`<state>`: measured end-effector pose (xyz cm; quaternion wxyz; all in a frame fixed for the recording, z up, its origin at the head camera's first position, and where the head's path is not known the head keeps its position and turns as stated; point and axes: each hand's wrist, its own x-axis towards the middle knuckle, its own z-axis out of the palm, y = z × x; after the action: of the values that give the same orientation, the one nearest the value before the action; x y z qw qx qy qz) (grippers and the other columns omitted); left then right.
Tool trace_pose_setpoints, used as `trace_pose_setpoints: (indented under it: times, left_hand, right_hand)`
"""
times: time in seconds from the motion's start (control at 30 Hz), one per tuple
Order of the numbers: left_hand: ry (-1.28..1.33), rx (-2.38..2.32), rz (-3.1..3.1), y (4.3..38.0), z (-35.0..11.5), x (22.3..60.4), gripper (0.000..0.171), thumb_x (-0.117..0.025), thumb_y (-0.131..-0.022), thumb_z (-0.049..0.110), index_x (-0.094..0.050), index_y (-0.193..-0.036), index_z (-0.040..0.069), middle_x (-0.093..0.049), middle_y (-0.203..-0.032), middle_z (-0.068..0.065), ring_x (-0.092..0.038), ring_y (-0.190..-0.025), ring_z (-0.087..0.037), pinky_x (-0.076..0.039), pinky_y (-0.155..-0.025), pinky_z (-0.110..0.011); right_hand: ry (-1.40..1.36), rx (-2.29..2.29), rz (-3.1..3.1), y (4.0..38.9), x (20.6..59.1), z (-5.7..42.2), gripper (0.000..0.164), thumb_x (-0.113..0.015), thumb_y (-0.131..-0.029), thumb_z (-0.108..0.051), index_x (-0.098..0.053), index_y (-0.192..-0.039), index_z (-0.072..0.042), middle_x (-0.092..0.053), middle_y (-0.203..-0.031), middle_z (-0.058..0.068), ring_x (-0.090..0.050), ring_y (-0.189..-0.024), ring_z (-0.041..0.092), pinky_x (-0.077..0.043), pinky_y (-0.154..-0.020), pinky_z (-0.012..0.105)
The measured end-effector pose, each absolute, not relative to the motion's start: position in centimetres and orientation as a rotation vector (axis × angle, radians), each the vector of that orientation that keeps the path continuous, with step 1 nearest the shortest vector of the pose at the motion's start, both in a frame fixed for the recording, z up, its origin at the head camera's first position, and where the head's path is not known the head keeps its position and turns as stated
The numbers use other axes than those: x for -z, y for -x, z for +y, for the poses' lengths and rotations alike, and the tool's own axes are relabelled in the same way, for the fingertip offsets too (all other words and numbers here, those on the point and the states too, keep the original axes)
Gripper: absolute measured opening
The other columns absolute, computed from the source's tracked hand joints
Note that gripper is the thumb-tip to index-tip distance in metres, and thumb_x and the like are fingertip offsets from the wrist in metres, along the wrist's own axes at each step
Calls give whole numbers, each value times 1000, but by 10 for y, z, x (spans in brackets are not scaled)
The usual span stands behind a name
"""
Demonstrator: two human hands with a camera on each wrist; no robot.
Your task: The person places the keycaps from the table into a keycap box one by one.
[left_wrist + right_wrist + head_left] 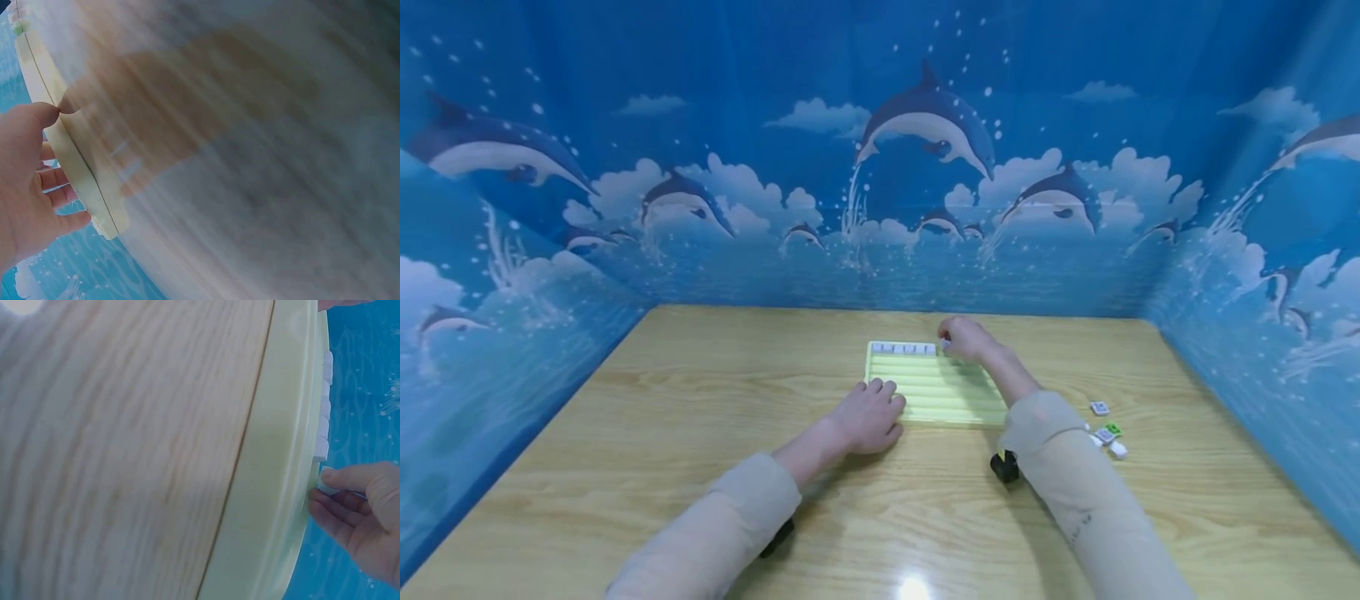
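Note:
A pale yellow-green tray (925, 390) with parallel ridges lies on the table. Along its back row, on the left part, stands a line of several small white tiles (904, 348), seen from the side in the right wrist view. My right hand (967, 340) reaches over the tray and pinches a small white tile (325, 481) between thumb and fingertips, at the back row just right of that line. At the front left corner my left hand (868, 415) holds the tray, its thumb (45, 115) on the front edge and its fingers over the rim.
Right of the tray lies a loose group of small tiles (1104, 435), one showing green, partly behind the right sleeve (1060, 450). A separate tile (1100, 408) lies just behind them. A dolphin-print curtain (850, 275) borders the wooden table (715, 375) at the back and sides.

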<state>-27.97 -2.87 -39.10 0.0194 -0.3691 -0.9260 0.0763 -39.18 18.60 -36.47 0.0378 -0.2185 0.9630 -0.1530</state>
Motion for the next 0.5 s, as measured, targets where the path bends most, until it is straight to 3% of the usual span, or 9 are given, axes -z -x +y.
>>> trace_pose_setpoints:
  times: [0.17,0.3,0.5]
  left_hand:
    - [1144,-241,-2895,280,-28,391,37,-46,-94,37,-53,-118,9,-49,-111,-8,-46,-102,-23,-40,-92,-41]
    - [1143,-232,-2910,280,-28,392,40,-45,-95,37,-52,-122,8,-49,-116,-9,-46,-107,-24,-38,-96,-43]
    - [1140,-234,-2897,279,-29,390,40,-46,-94,37,-53,-121,8,-50,-114,-9,-46,-106,-24,-39,-95,-42]
  right_hand:
    - [629,470,2929,392,365,186,7,-58,-87,0,-62,-92,2,-57,-84,11,-47,-70,20,-40,-61,32]
    - [634,463,2920,392,368,186,13,-60,-86,0,-64,-99,3,-61,-94,13,-53,-79,21,-47,-67,34]
    - [634,441,2926,393,368,184,14,-62,-86,-4,-64,-98,2,-61,-92,12,-56,-82,23,-49,-71,35]
